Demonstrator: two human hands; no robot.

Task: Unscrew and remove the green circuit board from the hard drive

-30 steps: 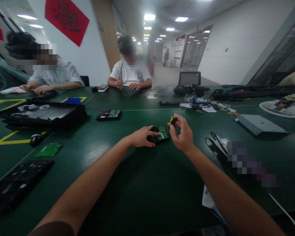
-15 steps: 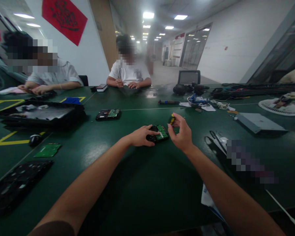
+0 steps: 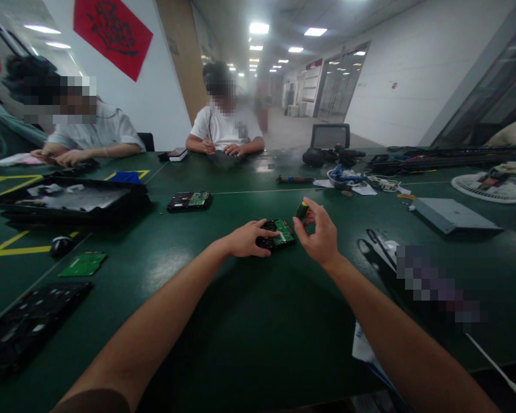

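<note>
A hard drive (image 3: 278, 241) with its green circuit board facing up lies on the green table in front of me. My left hand (image 3: 251, 238) grips it from the left, its fingers around the edge and one finger on the board. Just right of the drive, my right hand (image 3: 319, 232) pinches a screwdriver (image 3: 301, 211) by its dark and yellow handle, held upright. The screwdriver's shaft and tip cannot be made out, so whether it touches the drive is unclear.
Another hard drive (image 3: 189, 201) lies farther left, near a black tray (image 3: 129, 203). A loose green circuit board (image 3: 83, 264) and black casings (image 3: 30, 324) are at left. A grey metal box (image 3: 456, 215) sits right. Two people work across the table (image 3: 223, 298).
The screwdriver handle has turned in my right fingers, showing more dark side and less yellow. My left hand and the hard drive have stayed in place.
</note>
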